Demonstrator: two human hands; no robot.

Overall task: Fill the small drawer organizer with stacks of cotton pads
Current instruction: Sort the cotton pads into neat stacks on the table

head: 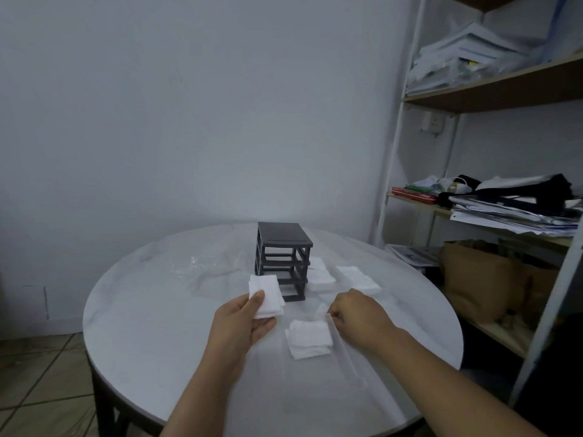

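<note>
A dark grey drawer organizer frame (pixel 282 260) stands upright near the middle of the round white table (pixel 157 310); its slots look open, with no drawers showing. My left hand (pixel 243 320) holds a stack of white square cotton pads (pixel 266 294) just in front of the frame. My right hand (pixel 356 316) rests knuckles-up, fingers curled, pinching a clear plastic piece (pixel 344 345) beside another pad stack (pixel 309 339) lying on the table. More pads lie right of the frame in two piles (pixel 320 275) (pixel 358 277).
Crumpled clear plastic wrap (pixel 202 269) lies left of the organizer. A shelf unit (pixel 492 99) with papers, bags and clutter stands close on the right. The wall is just behind the table; tiled floor shows at lower left.
</note>
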